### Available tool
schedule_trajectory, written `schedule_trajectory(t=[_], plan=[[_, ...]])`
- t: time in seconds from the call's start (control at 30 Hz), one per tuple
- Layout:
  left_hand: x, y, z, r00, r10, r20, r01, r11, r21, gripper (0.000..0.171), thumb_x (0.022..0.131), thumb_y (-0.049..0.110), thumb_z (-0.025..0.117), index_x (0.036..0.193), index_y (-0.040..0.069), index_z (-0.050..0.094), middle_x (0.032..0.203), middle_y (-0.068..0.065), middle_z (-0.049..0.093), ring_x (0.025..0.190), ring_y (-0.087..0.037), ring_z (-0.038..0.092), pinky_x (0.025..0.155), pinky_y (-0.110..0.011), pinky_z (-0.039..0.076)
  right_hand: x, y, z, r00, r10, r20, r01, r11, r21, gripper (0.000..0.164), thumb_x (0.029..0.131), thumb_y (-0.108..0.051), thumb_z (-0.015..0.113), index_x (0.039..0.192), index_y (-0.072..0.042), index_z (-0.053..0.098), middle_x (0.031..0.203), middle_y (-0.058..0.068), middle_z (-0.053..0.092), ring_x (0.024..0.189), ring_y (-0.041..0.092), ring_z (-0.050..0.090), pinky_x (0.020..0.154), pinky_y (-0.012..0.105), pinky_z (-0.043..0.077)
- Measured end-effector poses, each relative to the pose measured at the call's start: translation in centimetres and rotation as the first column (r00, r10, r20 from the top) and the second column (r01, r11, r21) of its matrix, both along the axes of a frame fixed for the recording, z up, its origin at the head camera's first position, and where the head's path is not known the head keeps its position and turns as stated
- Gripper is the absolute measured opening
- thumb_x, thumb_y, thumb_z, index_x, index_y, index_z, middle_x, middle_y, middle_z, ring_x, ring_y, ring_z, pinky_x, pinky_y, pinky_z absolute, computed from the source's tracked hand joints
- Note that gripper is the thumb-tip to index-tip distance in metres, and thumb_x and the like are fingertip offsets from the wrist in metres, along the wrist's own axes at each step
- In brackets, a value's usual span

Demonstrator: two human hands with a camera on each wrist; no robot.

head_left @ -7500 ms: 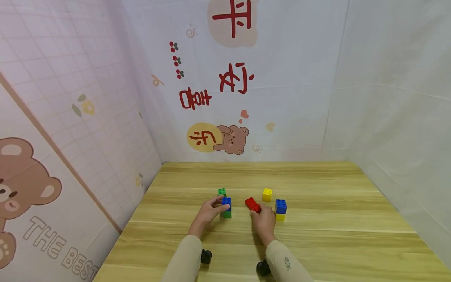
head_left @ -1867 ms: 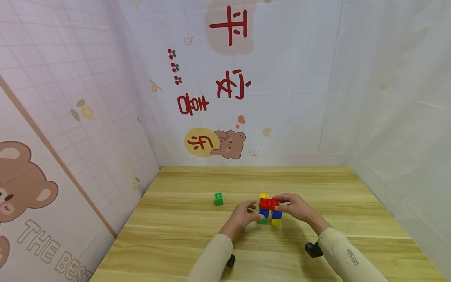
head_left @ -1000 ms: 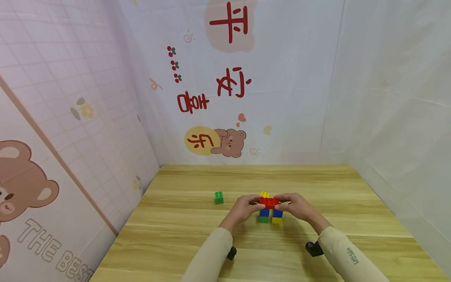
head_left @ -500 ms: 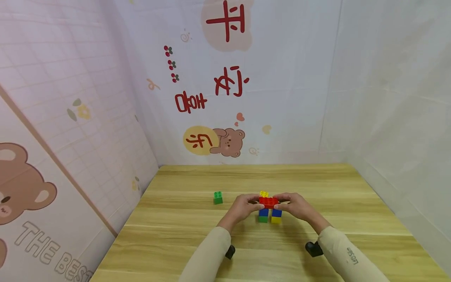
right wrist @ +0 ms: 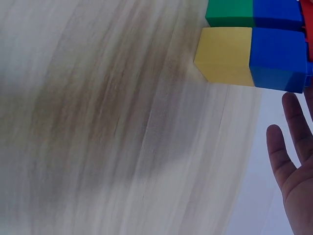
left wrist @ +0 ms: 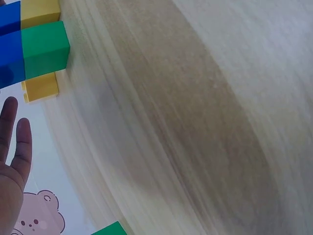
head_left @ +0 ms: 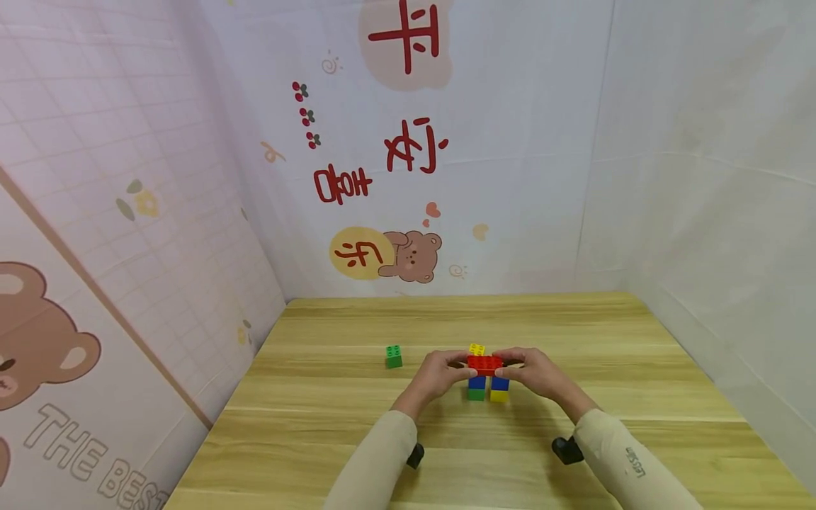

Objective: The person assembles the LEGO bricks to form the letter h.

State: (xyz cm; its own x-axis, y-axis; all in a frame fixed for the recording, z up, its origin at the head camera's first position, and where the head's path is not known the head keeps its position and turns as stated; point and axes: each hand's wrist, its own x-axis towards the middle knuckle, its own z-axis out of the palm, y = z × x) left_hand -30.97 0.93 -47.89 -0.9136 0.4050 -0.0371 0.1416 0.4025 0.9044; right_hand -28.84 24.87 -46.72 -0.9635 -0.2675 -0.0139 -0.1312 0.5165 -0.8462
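Note:
A red building block [head_left: 485, 365] with studs on top lies across two short towers, bridging them. The left tower is a blue block [head_left: 477, 382] on a green block [head_left: 476, 394]. On the right, a blue block [head_left: 500, 384] sits on a yellow block [head_left: 499, 396]. My left hand [head_left: 440, 373] pinches the red block's left end between thumb and fingers. At its right end my right hand [head_left: 533, 370] pinches it likewise. The left hand's other fingers stretch out beside the tower in the left wrist view; the right wrist view shows the same of the right hand.
Behind the towers stands a yellow block [head_left: 477, 349], partly hidden by the red one. A lone green block [head_left: 394, 356] stands to the left on the wooden table [head_left: 306, 397]. A printed white cloth wall [head_left: 523, 156] rises at the back edge.
The towers now stand side by side, with the red block over them. The left hand let go of its tower and took the red block's left end. Over the last second both hands stay put.

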Motion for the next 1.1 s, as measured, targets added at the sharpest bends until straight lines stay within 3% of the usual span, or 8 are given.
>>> schedule_trajectory(t=[0.3, 0.5, 0.73, 0.9, 1.1], plan=[[-0.12, 0.09, 0.04, 0.998, -0.047, -0.03, 0.046, 0.998, -0.036, 0.036, 0.093, 0.032, 0.07, 0.126, 0.02, 0.07, 0.108, 0.011, 0.068, 0.098, -0.013, 0.061, 0.09, -0.036, 0.052, 0.27, 0.04, -0.25, 1.0, -0.006, -0.018, 0.006, 1.0, -0.001, 0.044, 0.094, -0.025, 0.07, 0.13, 0.001, 0.063, 0.118, 0.012, 0.066, 0.103, 0.026, 0.062, 0.089, 0.045, 0.053], [-0.32, 0.1, -0.06, 0.998, -0.045, -0.038, 0.042, 0.997, -0.061, 0.037, 0.093, 0.033, 0.07, 0.127, 0.02, 0.07, 0.11, 0.01, 0.068, 0.101, -0.013, 0.059, 0.091, -0.038, 0.051, 0.22, -0.09, -0.24, 0.999, -0.018, -0.038, 0.019, 0.999, 0.027, 0.042, 0.094, -0.024, 0.071, 0.128, -0.001, 0.065, 0.116, 0.01, 0.067, 0.104, 0.026, 0.062, 0.09, 0.046, 0.053], [-0.2, 0.15, -0.13, 0.998, -0.051, -0.042, 0.049, 0.997, -0.052, 0.038, 0.093, 0.033, 0.07, 0.128, 0.02, 0.069, 0.111, 0.01, 0.068, 0.104, -0.014, 0.06, 0.094, -0.039, 0.05, 0.25, 0.1, -0.33, 0.998, -0.006, -0.057, 0.008, 0.999, 0.036, 0.048, 0.093, -0.025, 0.072, 0.131, 0.002, 0.062, 0.118, 0.013, 0.067, 0.107, 0.03, 0.061, 0.091, 0.049, 0.052], [-0.2, 0.2, -0.11, 0.997, -0.063, -0.049, 0.061, 0.997, -0.038, 0.037, 0.094, 0.032, 0.069, 0.129, 0.02, 0.069, 0.111, 0.01, 0.068, 0.102, -0.013, 0.06, 0.091, -0.036, 0.051, 0.17, 0.41, -0.66, 0.998, -0.03, -0.051, 0.031, 0.999, 0.026, 0.042, 0.093, -0.025, 0.071, 0.127, -0.001, 0.065, 0.118, 0.012, 0.067, 0.108, 0.03, 0.061, 0.092, 0.049, 0.052], [-0.14, 0.12, -0.26, 0.997, -0.071, -0.044, 0.069, 0.997, -0.026, 0.037, 0.095, 0.032, 0.068, 0.13, 0.02, 0.067, 0.113, 0.008, 0.067, 0.101, -0.014, 0.06, 0.088, -0.035, 0.052, 0.39, 0.45, -0.86, 0.995, 0.002, -0.097, 0.001, 1.0, 0.027, 0.043, 0.095, -0.028, 0.068, 0.128, 0.0, 0.065, 0.12, 0.014, 0.067, 0.11, 0.032, 0.062, 0.091, 0.05, 0.052]])
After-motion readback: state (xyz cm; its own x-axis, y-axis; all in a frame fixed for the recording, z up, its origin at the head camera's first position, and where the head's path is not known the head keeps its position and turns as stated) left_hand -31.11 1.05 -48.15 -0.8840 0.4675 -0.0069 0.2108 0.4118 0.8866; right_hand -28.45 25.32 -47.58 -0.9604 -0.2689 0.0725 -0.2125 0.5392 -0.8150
